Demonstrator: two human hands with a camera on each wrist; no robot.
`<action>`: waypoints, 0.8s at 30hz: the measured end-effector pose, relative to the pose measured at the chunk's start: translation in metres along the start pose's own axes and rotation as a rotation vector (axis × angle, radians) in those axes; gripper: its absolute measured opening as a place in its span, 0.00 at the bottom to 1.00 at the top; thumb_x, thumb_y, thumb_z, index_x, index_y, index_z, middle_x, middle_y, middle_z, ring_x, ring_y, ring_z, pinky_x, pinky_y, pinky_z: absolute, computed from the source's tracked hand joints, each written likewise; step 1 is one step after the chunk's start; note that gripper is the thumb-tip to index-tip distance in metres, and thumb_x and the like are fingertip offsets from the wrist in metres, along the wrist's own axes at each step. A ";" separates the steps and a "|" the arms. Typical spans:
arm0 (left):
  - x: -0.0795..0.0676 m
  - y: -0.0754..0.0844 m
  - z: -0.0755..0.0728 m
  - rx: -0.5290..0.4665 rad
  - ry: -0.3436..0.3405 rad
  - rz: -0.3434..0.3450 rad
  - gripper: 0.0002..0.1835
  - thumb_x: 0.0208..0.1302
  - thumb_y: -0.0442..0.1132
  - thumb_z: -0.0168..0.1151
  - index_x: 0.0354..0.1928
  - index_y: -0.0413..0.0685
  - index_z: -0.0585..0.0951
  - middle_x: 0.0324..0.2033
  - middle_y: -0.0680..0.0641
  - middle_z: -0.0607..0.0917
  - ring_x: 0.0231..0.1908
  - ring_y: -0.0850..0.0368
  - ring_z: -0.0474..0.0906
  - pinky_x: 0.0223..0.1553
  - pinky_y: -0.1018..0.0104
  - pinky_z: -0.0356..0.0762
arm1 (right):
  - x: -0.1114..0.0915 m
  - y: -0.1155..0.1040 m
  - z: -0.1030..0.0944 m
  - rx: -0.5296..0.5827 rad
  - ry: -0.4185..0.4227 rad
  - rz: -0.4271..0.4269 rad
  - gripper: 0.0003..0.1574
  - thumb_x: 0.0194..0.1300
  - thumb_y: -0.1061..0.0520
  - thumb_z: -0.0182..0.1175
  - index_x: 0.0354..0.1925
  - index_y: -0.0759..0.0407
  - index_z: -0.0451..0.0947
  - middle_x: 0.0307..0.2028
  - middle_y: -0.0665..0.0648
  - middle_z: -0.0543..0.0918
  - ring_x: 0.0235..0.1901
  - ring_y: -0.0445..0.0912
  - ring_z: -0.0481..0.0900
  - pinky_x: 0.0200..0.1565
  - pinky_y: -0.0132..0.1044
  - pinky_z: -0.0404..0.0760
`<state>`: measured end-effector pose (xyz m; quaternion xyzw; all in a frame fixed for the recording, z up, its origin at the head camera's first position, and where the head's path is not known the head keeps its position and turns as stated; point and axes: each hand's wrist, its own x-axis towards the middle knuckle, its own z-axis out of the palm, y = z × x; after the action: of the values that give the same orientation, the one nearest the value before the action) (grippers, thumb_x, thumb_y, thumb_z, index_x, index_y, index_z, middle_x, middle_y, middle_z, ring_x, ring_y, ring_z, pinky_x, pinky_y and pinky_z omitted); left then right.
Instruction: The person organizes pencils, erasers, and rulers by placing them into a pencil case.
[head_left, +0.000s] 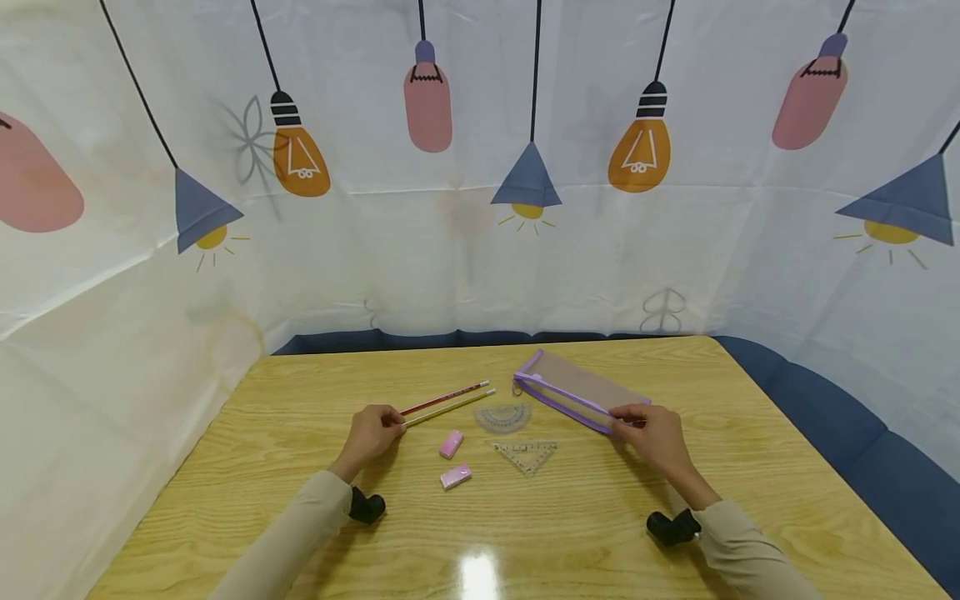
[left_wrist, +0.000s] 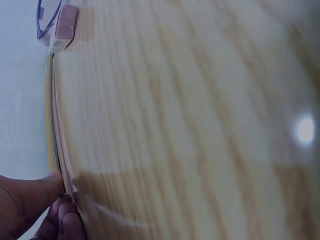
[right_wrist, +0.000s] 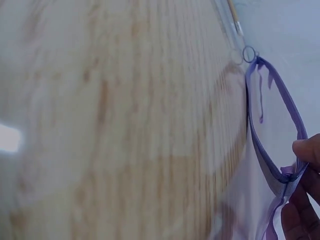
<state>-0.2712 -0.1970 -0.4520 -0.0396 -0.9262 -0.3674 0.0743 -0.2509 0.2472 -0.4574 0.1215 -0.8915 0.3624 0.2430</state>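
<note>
Two pencils, one red (head_left: 444, 398) and one yellow (head_left: 450, 406), lie side by side at a slant on the table. My left hand (head_left: 372, 431) pinches them near their left ends between thumb and fingers; the exact grip on each is partly hidden. A see-through pencil case with purple edging (head_left: 592, 383) lies at the right, its zipped mouth spread apart in the right wrist view. My right hand (head_left: 656, 433) pinches the rim of that mouth at the case's near right end, thumb (right_wrist: 306, 150) on top. A small ring (right_wrist: 249, 54) hangs at the case's far end.
Between my hands lie a clear protractor (head_left: 503, 418), a clear set square (head_left: 527, 456) and two pink erasers, one upper (head_left: 451, 444) and one lower (head_left: 455, 477). The wooden table (head_left: 570, 533) has a blue padded seat (head_left: 847, 425) along its right and far sides.
</note>
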 end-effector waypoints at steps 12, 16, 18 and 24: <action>0.000 -0.002 -0.006 -0.047 -0.012 -0.065 0.03 0.59 0.31 0.68 0.31 0.38 0.83 0.27 0.49 0.82 0.30 0.54 0.74 0.33 0.62 0.73 | 0.002 -0.003 -0.004 0.021 0.021 0.024 0.08 0.56 0.63 0.70 0.37 0.62 0.88 0.31 0.56 0.87 0.30 0.47 0.84 0.30 0.28 0.78; -0.001 -0.002 -0.007 -0.058 -0.012 -0.064 0.03 0.59 0.31 0.69 0.31 0.38 0.84 0.27 0.49 0.82 0.30 0.54 0.75 0.33 0.62 0.73 | 0.003 -0.002 -0.005 0.034 0.039 0.028 0.08 0.56 0.62 0.70 0.37 0.62 0.88 0.31 0.55 0.87 0.31 0.47 0.85 0.30 0.24 0.76; -0.002 -0.004 -0.007 -0.052 -0.005 -0.048 0.03 0.59 0.31 0.69 0.31 0.38 0.84 0.27 0.50 0.82 0.30 0.54 0.75 0.33 0.61 0.74 | 0.004 -0.002 -0.005 0.044 0.040 0.031 0.08 0.57 0.62 0.70 0.38 0.62 0.88 0.31 0.56 0.87 0.31 0.48 0.85 0.30 0.23 0.76; -0.002 -0.006 -0.007 -0.068 0.018 -0.041 0.03 0.59 0.31 0.69 0.32 0.39 0.84 0.27 0.50 0.83 0.31 0.54 0.75 0.36 0.59 0.74 | 0.004 -0.002 -0.006 0.070 0.033 0.041 0.09 0.57 0.64 0.70 0.39 0.63 0.87 0.32 0.57 0.87 0.30 0.48 0.86 0.29 0.24 0.77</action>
<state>-0.2691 -0.2066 -0.4512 -0.0198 -0.9131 -0.4004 0.0738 -0.2510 0.2494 -0.4507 0.1056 -0.8764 0.4004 0.2459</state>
